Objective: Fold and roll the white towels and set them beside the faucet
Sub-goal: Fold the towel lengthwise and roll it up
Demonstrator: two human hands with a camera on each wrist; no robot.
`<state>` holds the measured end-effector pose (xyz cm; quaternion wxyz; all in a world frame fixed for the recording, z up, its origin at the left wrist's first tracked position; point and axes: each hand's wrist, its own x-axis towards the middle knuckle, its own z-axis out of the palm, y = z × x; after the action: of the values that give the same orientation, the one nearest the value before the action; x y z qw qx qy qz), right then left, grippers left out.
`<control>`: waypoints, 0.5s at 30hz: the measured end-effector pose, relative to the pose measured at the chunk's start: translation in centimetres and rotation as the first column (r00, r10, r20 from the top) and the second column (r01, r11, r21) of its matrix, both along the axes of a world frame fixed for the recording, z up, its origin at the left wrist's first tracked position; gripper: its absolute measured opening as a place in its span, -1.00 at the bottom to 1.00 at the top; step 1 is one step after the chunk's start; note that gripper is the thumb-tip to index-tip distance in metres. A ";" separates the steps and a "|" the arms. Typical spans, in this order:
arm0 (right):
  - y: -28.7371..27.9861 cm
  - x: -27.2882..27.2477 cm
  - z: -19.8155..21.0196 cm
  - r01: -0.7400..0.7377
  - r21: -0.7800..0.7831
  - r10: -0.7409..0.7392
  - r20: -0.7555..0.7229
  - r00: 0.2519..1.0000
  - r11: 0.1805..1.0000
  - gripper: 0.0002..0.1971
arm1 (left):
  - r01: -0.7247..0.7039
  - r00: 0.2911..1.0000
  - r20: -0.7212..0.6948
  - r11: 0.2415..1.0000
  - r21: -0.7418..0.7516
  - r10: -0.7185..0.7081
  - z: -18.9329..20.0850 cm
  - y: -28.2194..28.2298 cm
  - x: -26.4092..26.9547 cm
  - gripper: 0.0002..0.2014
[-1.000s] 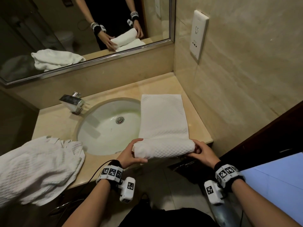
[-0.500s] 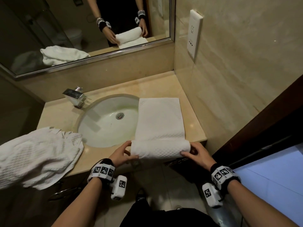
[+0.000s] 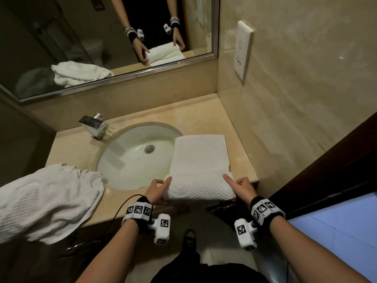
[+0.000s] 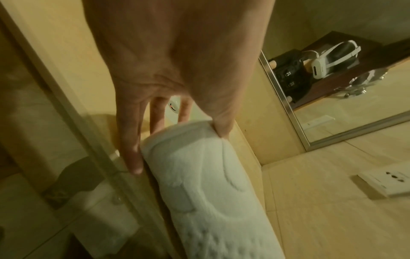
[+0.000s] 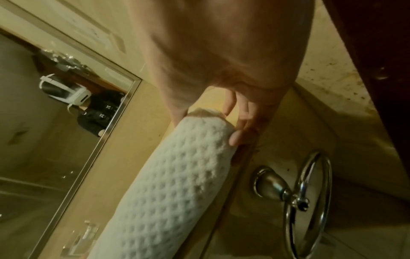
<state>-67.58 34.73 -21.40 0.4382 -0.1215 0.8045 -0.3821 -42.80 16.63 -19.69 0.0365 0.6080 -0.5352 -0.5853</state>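
The room around me is dim and warm-toned, the light seemingly from above, though I can't see its source. My head view is sharp in the middle; the white towel (image 3: 201, 160) glows brightest, nearly washed out, and the sink (image 3: 130, 160) holds soft shadows. The mirror (image 3: 102, 48) and wall lines bend toward the edges. Both wrist views are yellowish, grainy and smeared, with my hands close and out of focus.
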 end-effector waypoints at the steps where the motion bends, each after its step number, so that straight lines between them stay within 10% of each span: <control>1: -0.1 0.0 -0.1 0.020 -0.032 -0.021 -0.011 1.000 0.999 -0.38 | -0.005 1.000 -0.001 0.999 -0.038 0.005 -0.2 -0.2 -0.3 -0.50; 9: 0.2 -0.2 0.1 -0.443 -0.221 0.373 -0.297 0.879 0.869 -0.06 | 0.167 0.982 -0.003 0.883 -0.439 -0.187 -0.5 -2.4 -1.3 -0.95; 15: -0.7 -1.3 -0.2 -0.404 -0.193 0.337 -0.304 0.891 0.894 -0.25 | 0.411 0.891 -0.078 0.869 -0.276 -0.446 -0.2 -3.2 0.3 -0.19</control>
<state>-68.91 34.01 -21.60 0.3740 -0.3778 0.7619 -0.3700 -42.50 13.45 -19.94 0.0199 0.4217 -0.7230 -0.5469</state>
